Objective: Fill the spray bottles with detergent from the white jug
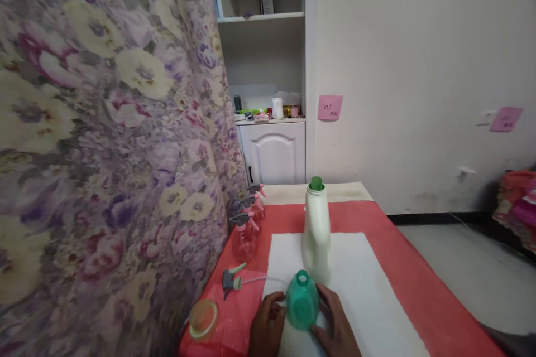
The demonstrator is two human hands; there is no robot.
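A translucent green spray bottle body (302,302), its neck uncapped, stands upright at the front of the white sheet. My right hand (337,326) curves around its right side, thumb low at the front and fingers toward the back. On the other side, my left hand (268,323) is beside the bottle with curled fingers, thumb and forefinger apart; whether its fingertips touch the bottle is unclear. Left of my hands lies a grey and green trigger sprayer head (232,281) with its thin tube pointing right. Behind the bottle rises a tall pale jug (317,234) with green showing in its mouth.
Several clear spray bottles (245,242) with pink and grey triggers line the table's left edge. A round, yellow-rimmed lid or container (204,319) sits front left. Red cloth (347,215) and a white sheet (364,273) cover the table. A floral curtain (146,178) hangs close on the left.
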